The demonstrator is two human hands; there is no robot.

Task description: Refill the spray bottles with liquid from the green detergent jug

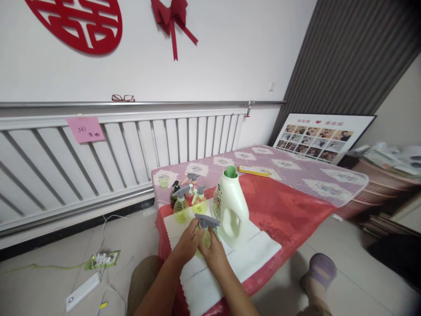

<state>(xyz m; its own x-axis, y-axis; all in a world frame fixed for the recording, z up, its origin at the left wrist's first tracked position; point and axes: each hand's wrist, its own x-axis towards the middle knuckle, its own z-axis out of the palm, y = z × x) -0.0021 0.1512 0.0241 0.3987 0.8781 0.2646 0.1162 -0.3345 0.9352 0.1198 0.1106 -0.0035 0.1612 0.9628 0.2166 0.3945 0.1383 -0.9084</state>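
Both forearms enter from 6 o'clock and meet over the white cloth [250,259] on the table [289,206]. Our left hand [187,242] and right hand [214,255] each close around one small sprayer [206,224]. It stands near the table's front edge (resting on the cloth or held just above it; we cannot tell which).

Status, as we judge it:
- The sprayer carries its grey trigger head and shows yellow-green liquid.
- At 11 o'clock from it, the left rear sprayer [181,206] and right rear sprayer [199,202] stand upright, heads fitted and bodies partly filled, so they look finished.
- At 2 o'clock, just beside the hands, the jug [232,210] stands upright with a green part at its mouth.

Not determinable:
- Our fingers cover the sprayer's neck and most of its body, so thread seating and fill level are hidden.
- The green part may be a cap or a funnel.
- The jug label is too small to read.
- A dark bottle [175,191] and another sprayer behind the rear pair are partly masked.
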